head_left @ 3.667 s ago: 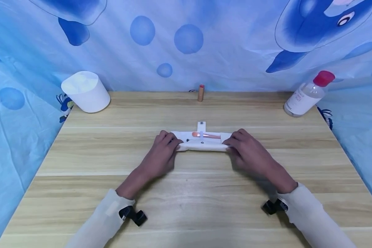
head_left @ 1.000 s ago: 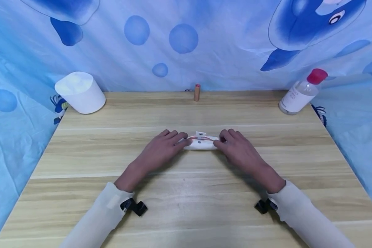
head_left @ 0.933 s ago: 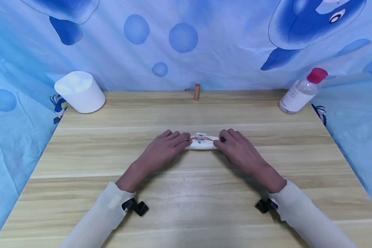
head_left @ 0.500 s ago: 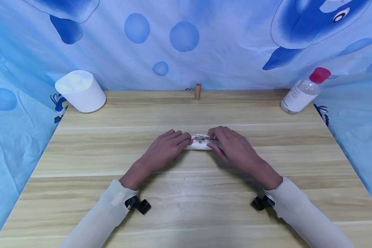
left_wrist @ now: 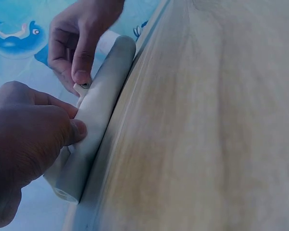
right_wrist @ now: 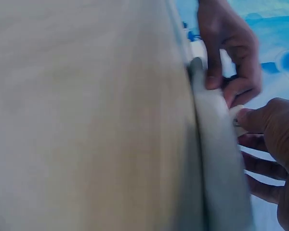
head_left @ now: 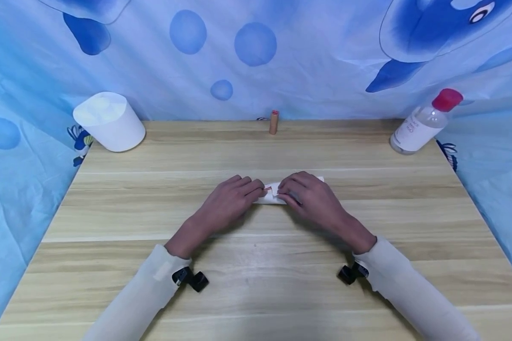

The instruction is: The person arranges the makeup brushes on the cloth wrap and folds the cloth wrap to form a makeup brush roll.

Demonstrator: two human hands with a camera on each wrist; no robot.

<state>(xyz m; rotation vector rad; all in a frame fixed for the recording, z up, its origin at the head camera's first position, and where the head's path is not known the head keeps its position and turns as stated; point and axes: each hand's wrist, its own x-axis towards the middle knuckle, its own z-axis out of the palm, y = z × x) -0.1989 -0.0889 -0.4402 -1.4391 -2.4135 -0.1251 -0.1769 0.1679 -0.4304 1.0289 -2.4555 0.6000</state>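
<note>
A white soft pouch [head_left: 269, 200], rolled into a narrow tube, lies at mid-table in the head view. My left hand [head_left: 231, 202] pinches its left part, thumb on the near side in the left wrist view. Between thumb and fingertips, my right hand [head_left: 315, 201] holds the pouch's small strap [left_wrist: 79, 90], whose metal snap shows at the thumb tip. A sliver of the pink brush [head_left: 268, 188] shows by the left fingertips; the rest of it is hidden. The pouch's right end sticks out behind the right hand.
A small copper-coloured tube [head_left: 274, 122] stands at the table's back edge. At the back left is a white cylindrical container [head_left: 111, 123], and at the back right a clear bottle [head_left: 424, 124] with a red cap. A blue patterned curtain [head_left: 256, 42] hangs behind the table [head_left: 256, 274].
The pouch has gone from half unrolled, its brush in view, to a narrow roll. My right hand has left the pouch's right end, moved left and taken hold of the strap.
</note>
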